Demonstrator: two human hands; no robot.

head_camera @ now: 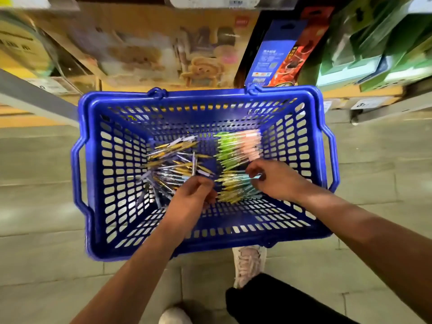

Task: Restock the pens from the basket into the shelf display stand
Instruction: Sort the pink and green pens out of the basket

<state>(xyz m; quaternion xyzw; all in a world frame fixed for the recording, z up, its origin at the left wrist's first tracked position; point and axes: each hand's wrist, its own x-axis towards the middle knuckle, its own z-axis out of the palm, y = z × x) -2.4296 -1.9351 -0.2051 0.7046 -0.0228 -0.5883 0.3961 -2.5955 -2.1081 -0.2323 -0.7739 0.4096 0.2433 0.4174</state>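
A blue plastic basket stands on the floor below me, and both my hands are inside it. A loose pile of clear and gold pens lies in its left half. Neat rows of green, pink and teal pens fill its right half. My left hand pinches one pen that stands upright out of the loose pile. My right hand has curled fingers down on the teal pens, pinching among them. The frame is motion-blurred. No display stand for pens shows.
Low shelves run along the top: a beige bear-printed box, blue and red packs, and green boxes at the right. The floor is grey tile. My white shoes and a dark trouser leg lie just behind the basket.
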